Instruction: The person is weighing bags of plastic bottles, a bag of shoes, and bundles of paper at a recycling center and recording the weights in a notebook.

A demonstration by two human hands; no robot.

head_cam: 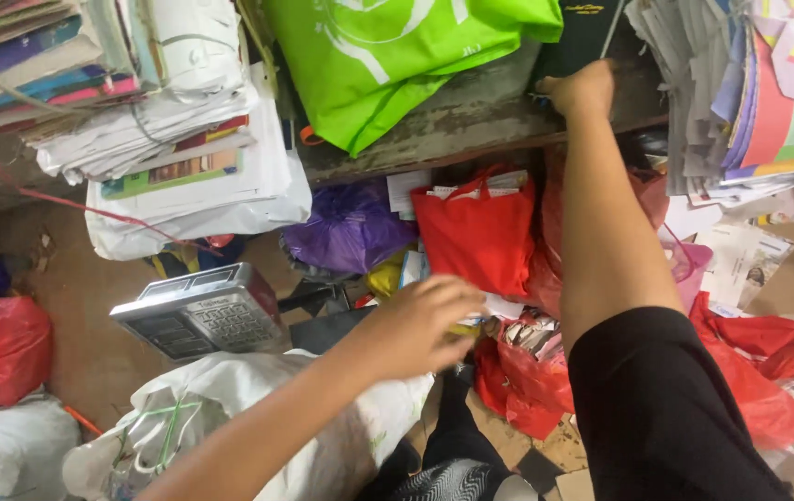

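The left hand (420, 320) hung open over the red bags (518, 371) and papers (531, 334) near the middle, holding nothing yet. The right hand (581, 88) was closed on the far edge of the worn tabletop (471, 116), beside a dark book (587, 32). Bags and paper stacks lay everywhere, so little sorting looked done.

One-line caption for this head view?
Left hand reaches toward red plastic bags; right hand grips a worn wooden shelf edge.

shelf (471, 116): green bag (388, 51), paper stacks (722, 83) | floor (72, 306): red bags (476, 232), scale (202, 311)
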